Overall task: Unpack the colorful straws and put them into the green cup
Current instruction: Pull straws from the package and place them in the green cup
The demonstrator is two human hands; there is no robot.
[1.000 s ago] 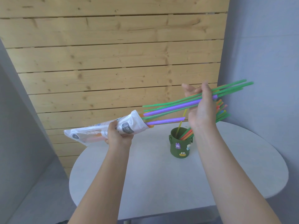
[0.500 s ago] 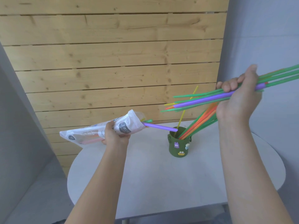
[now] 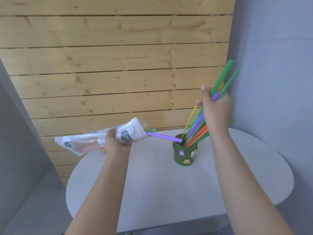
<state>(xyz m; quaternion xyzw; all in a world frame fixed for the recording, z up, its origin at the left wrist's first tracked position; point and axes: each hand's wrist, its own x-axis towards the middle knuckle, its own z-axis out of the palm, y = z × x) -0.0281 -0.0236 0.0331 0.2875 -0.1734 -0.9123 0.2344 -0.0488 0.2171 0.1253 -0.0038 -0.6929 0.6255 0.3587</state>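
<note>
A dark green cup with small cartoon stickers stands on the white table. Orange, green and yellow straws lean in it. My right hand grips a bundle of green and purple straws steeply tilted above the cup, lower ends pointing into its mouth. My left hand holds a white plastic straw bag to the left of the cup. One purple straw sticks out of the bag's open end toward the cup rim, and pink straws show inside the bag.
A wooden slat wall stands behind the table, with grey walls on both sides. The oval table's front edge lies near my forearms. Bare tabletop spreads in front of and to the right of the cup.
My right hand has swung the straw bundle from nearly level to steeply upright and brought it down over the cup. The left hand and bag have barely moved.
</note>
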